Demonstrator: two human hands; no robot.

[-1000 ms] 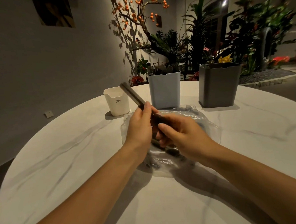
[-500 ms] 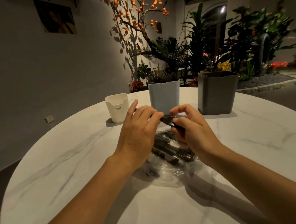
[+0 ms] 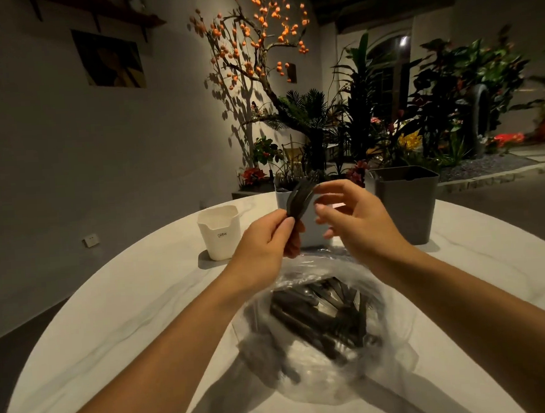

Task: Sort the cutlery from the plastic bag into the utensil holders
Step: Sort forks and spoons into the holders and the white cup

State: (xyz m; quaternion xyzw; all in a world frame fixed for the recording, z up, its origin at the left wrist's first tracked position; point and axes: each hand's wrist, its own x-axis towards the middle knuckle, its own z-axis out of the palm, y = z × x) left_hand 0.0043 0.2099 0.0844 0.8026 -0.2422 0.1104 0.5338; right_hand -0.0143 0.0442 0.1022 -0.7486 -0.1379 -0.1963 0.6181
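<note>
Dark cutlery piece (image 3: pixel 299 201) now lifted clear of plastic bag (image 3: pixel 329 327), pinched in left hand (image 3: pixel 267 241) grip; right hand (image 3: pixel 352 223) grip released, wide; holder drop due next.

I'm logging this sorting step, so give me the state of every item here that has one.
Clear plastic bag: open, dark cutlery inside.
Dark cutlery pieces: pinched, lifted above the bag.
Left hand: grips those pieces.
Right hand: open, holds nothing.
White holder: upright.
Light blue holder: upright.
Dark grey holder: upright.
</note>
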